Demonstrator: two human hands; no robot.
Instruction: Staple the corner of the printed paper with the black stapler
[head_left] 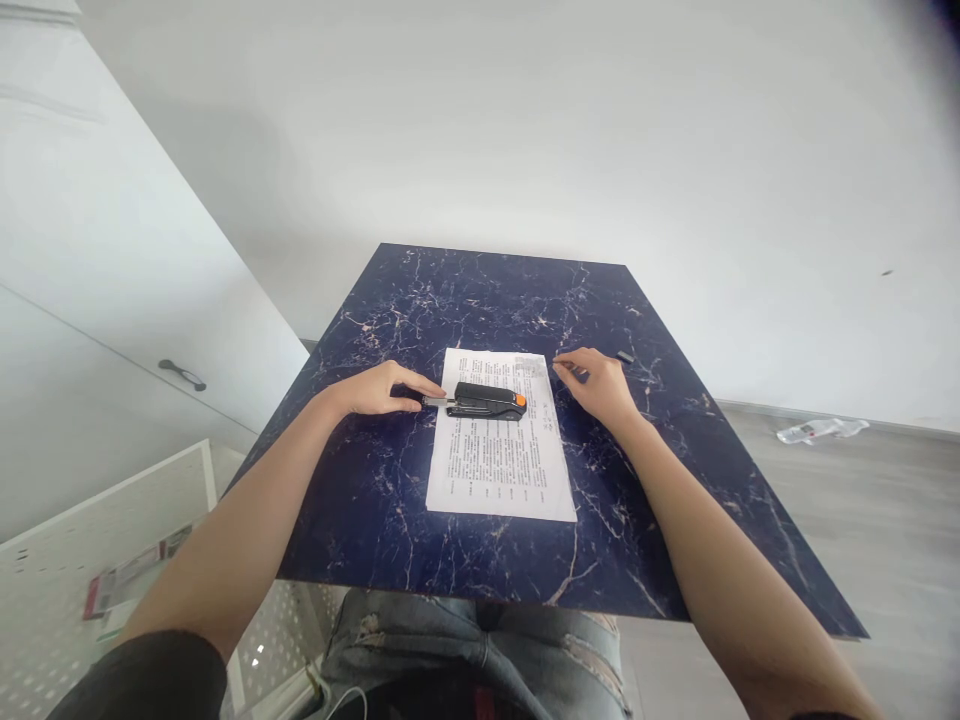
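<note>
A black stapler point(489, 401) with an orange spot at its right end lies across the printed sheets point(502, 475). From its left end sticks out a slim silver part, and my left hand point(384, 389) grips there with thumb and fingers. My right hand point(596, 384) is just off the top right corner of the paper, fingertips pinched together. Whatever is between those fingertips is too small to make out. Beside the right hand a small dark strip point(625, 357) rests on the table.
The dark blue marbled table point(480, 300) stands against a white wall. At the lower left is a white perforated basket point(214, 478) with packets inside, and above it a white cabinet with a dark handle point(182, 375). A clear plastic wrapper point(821, 431) lies on the floor at right.
</note>
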